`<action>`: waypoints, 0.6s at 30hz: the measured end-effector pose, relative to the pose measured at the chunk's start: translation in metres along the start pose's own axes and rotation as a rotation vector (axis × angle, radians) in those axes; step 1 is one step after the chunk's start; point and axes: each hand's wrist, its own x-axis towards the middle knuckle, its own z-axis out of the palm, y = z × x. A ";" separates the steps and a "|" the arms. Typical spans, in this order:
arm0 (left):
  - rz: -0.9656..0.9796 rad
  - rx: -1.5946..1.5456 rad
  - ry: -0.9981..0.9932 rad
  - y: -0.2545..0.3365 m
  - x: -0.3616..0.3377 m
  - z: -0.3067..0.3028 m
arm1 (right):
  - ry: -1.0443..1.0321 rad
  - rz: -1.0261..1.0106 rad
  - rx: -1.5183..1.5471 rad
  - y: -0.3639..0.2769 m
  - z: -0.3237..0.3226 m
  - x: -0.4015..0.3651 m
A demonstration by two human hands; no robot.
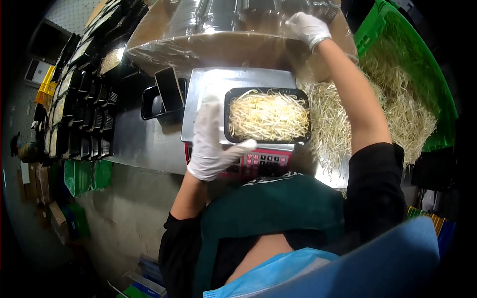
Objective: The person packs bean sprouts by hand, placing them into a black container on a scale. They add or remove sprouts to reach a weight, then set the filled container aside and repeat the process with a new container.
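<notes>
A black plastic tray heaped with bean sprouts [269, 116] rests on the steel pan of a weighing scale [218, 78]. Beside the tray's left edge is my left hand [208, 141] in a white glove. Its thumb is stretched out along the tray's lower corner and its blurred fingers point away from me, holding nothing. My gloved right hand [310, 31] reaches far over the cardboard box [223, 52], among clear plastic lids [218, 17]. Those fingers are drawn together, and I cannot tell what is between them.
Loose bean sprouts [325, 124] spill over the table from a tipped green crate [442, 99] on the right. A phone [169, 89] leans on an empty black tray [150, 103] left of the scale. Stacked filled trays [82, 99] stand at the far left.
</notes>
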 end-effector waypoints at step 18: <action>-0.308 -0.523 0.605 -0.055 -0.077 -0.031 | 0.344 0.125 0.513 0.096 -0.128 -0.039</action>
